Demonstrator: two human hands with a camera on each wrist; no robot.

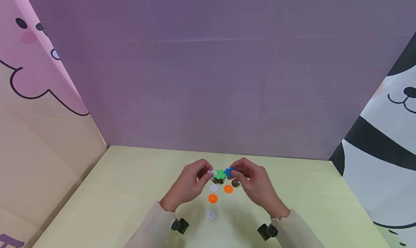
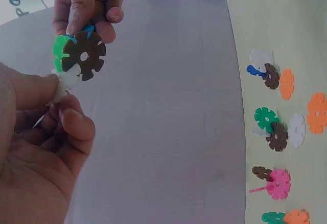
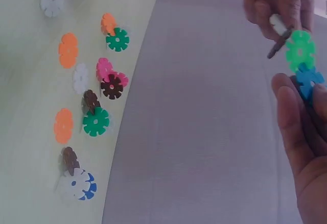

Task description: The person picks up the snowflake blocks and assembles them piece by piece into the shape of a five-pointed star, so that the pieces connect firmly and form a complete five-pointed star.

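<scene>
My left hand (image 1: 191,181) pinches a white notched snowflake disc (image 2: 65,81) between thumb and fingers. My right hand (image 1: 258,186) pinches a blue snowflake disc (image 3: 308,79). Between the hands a bright green snowflake disc (image 1: 220,174) is joined to the blue one. A brown snowflake disc (image 2: 84,55) belongs to the same held cluster, which is raised off the table. Fingers partly cover the white and blue discs.
On the pale table (image 1: 136,190) lie loose orange discs (image 1: 212,198) and white discs (image 1: 211,215). Joined clusters sit further back, with a dark green disc (image 3: 96,121), a pink disc (image 2: 279,184) and a brown disc (image 3: 70,159). A purple wall (image 1: 208,78) stands behind.
</scene>
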